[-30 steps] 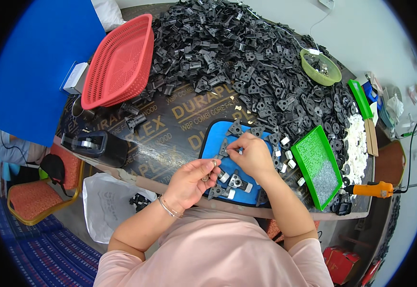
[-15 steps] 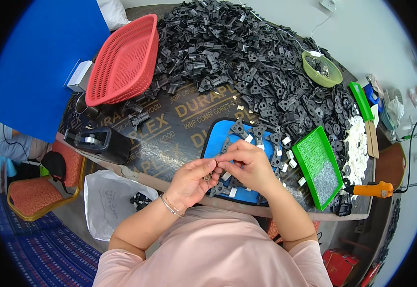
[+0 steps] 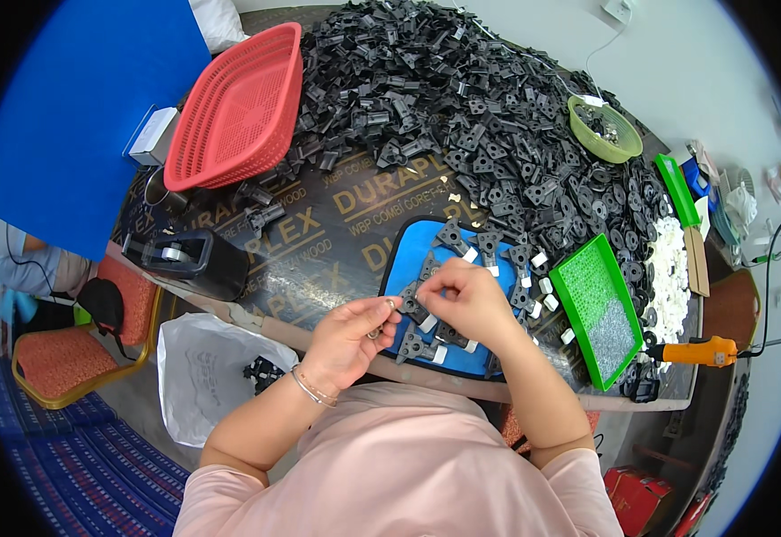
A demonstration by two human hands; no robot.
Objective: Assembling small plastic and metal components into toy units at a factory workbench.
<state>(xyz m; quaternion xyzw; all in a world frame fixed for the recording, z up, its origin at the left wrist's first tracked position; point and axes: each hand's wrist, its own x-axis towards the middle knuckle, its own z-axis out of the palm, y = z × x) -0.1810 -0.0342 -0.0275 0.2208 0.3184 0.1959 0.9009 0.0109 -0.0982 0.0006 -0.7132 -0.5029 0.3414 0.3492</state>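
My left hand point(image 3: 347, 340) is closed, with a few small metal parts point(image 3: 375, 332) between its thumb and curled fingers; their exact kind is too small to make out. My right hand point(image 3: 471, 306) pinches, thumb against forefinger, over a blue mat point(image 3: 405, 251) with a dark border. What its fingertips hold, if anything, is hidden. Several black plastic brackets point(image 3: 451, 236), each with a white block at one end, lie on the mat around and under this hand. One bracket point(image 3: 413, 309) sits right beside the right fingertips.
A large heap of black plastic parts point(image 3: 426, 98) covers the back. Left stand a red basket point(image 3: 256, 134) and a black tape dispenser point(image 3: 198, 267). To the right are a green tray point(image 3: 578, 313) of small metal pieces, white parts point(image 3: 668, 277), an orange electric screwdriver point(image 3: 699, 353) and a green bowl point(image 3: 618, 148).
My hands have come apart. The right hand has moved slightly right, over the brackets, and the left hand has shifted a little left with the metal parts still in it.
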